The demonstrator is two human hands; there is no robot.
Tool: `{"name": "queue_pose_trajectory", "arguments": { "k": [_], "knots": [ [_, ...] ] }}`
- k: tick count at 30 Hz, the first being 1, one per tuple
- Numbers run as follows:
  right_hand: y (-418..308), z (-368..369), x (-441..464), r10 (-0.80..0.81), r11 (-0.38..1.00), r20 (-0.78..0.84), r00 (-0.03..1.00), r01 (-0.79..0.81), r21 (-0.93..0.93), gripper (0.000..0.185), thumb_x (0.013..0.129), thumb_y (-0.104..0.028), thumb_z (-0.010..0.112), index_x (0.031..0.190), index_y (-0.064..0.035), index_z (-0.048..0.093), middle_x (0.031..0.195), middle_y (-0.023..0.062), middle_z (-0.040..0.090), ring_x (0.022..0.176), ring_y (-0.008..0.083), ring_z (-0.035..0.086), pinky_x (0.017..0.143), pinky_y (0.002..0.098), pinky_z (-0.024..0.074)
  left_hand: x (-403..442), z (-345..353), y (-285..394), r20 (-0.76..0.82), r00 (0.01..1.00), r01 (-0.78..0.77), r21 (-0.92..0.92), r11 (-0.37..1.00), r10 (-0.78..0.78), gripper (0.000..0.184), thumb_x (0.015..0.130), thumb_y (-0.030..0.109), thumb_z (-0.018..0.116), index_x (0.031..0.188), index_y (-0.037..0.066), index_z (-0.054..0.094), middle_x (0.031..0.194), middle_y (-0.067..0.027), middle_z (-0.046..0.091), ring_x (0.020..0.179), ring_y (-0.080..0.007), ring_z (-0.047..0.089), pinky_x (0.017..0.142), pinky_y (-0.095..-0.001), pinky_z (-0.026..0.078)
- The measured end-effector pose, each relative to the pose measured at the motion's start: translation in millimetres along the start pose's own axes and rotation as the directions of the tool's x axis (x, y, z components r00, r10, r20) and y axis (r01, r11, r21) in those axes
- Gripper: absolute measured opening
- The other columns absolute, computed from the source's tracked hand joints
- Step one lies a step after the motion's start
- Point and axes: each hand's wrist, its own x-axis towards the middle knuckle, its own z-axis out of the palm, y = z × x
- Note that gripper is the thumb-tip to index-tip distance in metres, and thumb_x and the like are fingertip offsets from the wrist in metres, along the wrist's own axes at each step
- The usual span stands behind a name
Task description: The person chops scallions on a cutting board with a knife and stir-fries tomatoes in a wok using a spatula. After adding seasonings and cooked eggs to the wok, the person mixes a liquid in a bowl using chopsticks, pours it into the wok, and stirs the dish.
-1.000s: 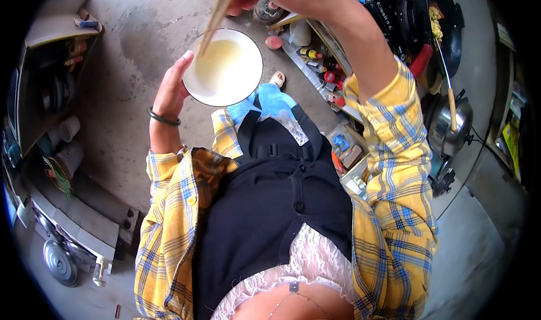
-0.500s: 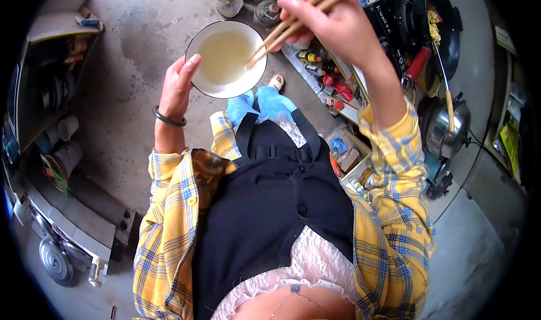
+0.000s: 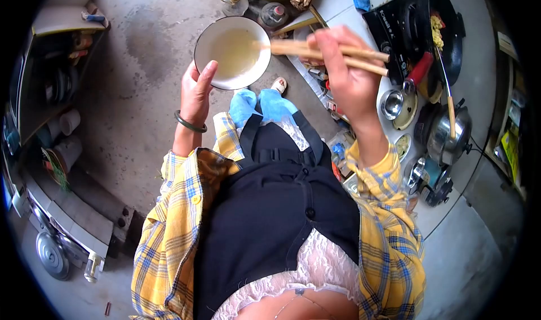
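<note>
Chopsticks (image 3: 293,48) swung flatter | in right hand (image 3: 354,86) | bowl (image 3: 259,66) in left hand (image 3: 195,90)

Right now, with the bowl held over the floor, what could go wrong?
The pale liquid could spill onto the floor if the bowl tips: the left hand grips it at one side.
The chopsticks in the right hand blur near the rim and might splash or knock it.
The wooden handle sticking out from the wok could get bumped.

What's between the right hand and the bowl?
Chopsticks: in the head view, they reach from the right hand to the rim of the bowl, tips blurred.
</note>
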Motion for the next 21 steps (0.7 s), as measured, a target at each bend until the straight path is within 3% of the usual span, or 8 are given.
{"name": "queue_pose_trajectory", "arguments": {
  "k": [1,4,8,11,15,16,17,21],
  "knots": [
    [3,-3,9,-0.026,1.0,0.031,0.999,0.025,0.005,0.013,0.093,-0.007,0.061,0.089,0.0041,0.068,0.081,0.0097,0.068,0.067,0.0146,0.068,0.053,0.0251,0.0546,-1,-1,1,0.0,1.0,0.019,0.035,0.999,-0.019,0.041,0.09,0.03,0.068,0.118,0.001,0.058,0.105,-0.0018,0.064,0.086,-0.0062,0.057,0.072,-0.0215,0.044],
    [14,-9,22,0.191,0.971,-0.037,0.981,-0.183,0.156,0.021,0.095,-0.017,0.06,0.094,0.0019,0.067,0.085,0.0101,0.069,0.068,0.0158,0.07,0.05,0.0246,0.055,-2,-6,8,-0.038,0.998,0.06,0.135,0.989,-0.056,0.037,0.089,0.032,0.07,0.112,0.005,0.062,0.089,0.0067,0.062,0.067,0.0013,0.042,0.056,-0.0174,0.029],
    [28,-15,-2,0.439,0.887,0.081,0.895,-0.446,0.117,0.023,0.095,-0.016,0.06,0.091,0.0054,0.066,0.082,0.0116,0.069,0.067,0.0195,0.071,0.052,0.0235,0.0553,-5,-1,12,-0.061,0.994,0.095,0.145,0.985,-0.087,0.038,0.09,0.033,0.069,0.113,0.004,0.062,0.096,0.0027,0.065,0.077,-0.0025,0.054,0.065,-0.0191,0.041],
    [27,-5,-8,0.213,0.965,-0.124,0.969,-0.188,0.185,0.023,0.095,-0.016,0.06,0.09,0.0057,0.066,0.083,0.0117,0.069,0.068,0.0184,0.071,0.055,0.0229,0.056,-12,6,16,-0.089,0.99,0.117,0.114,0.987,-0.107,0.04,0.09,0.034,0.068,0.114,0.003,0.061,0.102,-0.0009,0.066,0.088,-0.0073,0.06,0.076,-0.023,0.047],
    [32,3,-41,0.367,0.922,-0.042,0.929,-0.358,0.149,0.021,0.095,-0.013,0.061,0.087,0.0053,0.068,0.082,0.0114,0.069,0.07,0.0162,0.07,0.058,0.0235,0.056,-8,-3,-2,-0.045,0.998,0.05,0.05,0.998,-0.048,0.043,0.091,0.034,0.067,0.12,0.002,0.058,0.111,-0.0052,0.065,0.098,-0.012,0.062,0.084,-0.0282,0.05],
    [25,4,-48,0.297,0.955,0.031,0.954,-0.297,0.012,0.018,0.093,-0.011,0.062,0.087,0.0054,0.068,0.08,0.0094,0.068,0.064,0.0134,0.067,0.055,0.0233,0.0537,-8,-5,-8,-0.032,0.999,0.021,0.01,1.0,-0.021,0.045,0.092,0.034,0.067,0.121,0.002,0.056,0.113,-0.006,0.065,0.099,-0.0125,0.062,0.085,-0.0289,0.05],
    [15,13,-55,0.316,0.943,0.018,0.948,-0.316,0.104,0.016,0.092,-0.01,0.063,0.087,0.0043,0.069,0.077,0.0085,0.067,0.062,0.0128,0.064,0.053,0.0246,0.0506,-9,-7,-13,-0.025,0.999,0.025,-0.009,1.0,-0.025,0.047,0.093,0.036,0.064,0.121,0.0,0.055,0.114,-0.0073,0.063,0.102,-0.0142,0.061,0.088,-0.0299,0.049],
    [11,12,-48,0.017,0.981,-0.04,0.999,-0.025,-0.192,0.007,0.087,-0.004,0.066,0.085,0.001,0.069,0.075,0.01,0.066,0.066,0.0161,0.065,0.057,0.0286,0.0496,-12,-15,-29,0.017,0.997,0.07,-0.064,0.995,-0.069,0.06,0.095,0.048,0.056,0.126,-0.003,0.05,0.122,-0.0119,0.059,0.113,-0.0202,0.058,0.098,-0.0338,0.046]
  ]
}}
